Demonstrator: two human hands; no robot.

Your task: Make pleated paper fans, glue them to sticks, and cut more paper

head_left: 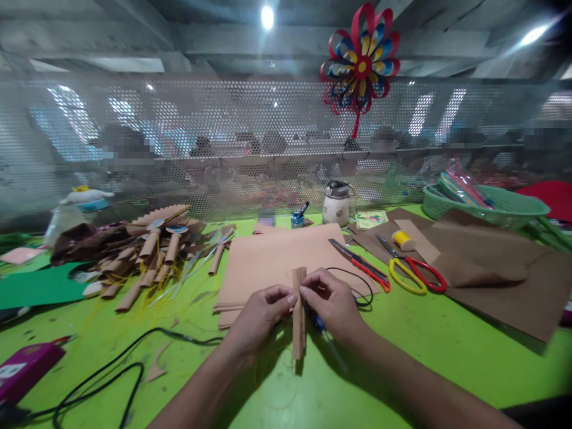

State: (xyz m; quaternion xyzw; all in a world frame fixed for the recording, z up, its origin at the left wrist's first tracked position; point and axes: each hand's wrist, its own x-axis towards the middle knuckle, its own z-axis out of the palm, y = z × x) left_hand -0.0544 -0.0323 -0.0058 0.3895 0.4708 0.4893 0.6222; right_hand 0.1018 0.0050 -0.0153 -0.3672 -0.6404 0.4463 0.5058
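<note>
White label [8, 370] on purple box [38, 364] was too blurred to read. Left fingers [282, 302] and right fingers [313, 294] pinched narrow, pleated brown paper [297, 328].

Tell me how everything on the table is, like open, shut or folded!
Brown paper strip: folded, pinched by both hands
Big paper sheets: stacked flat
Bottle: upright, lid on
Yellow thread: wound on its spool
Black cord: loose, curved
Green basket: holding things
Scissors: lying down, blades unclear
</note>
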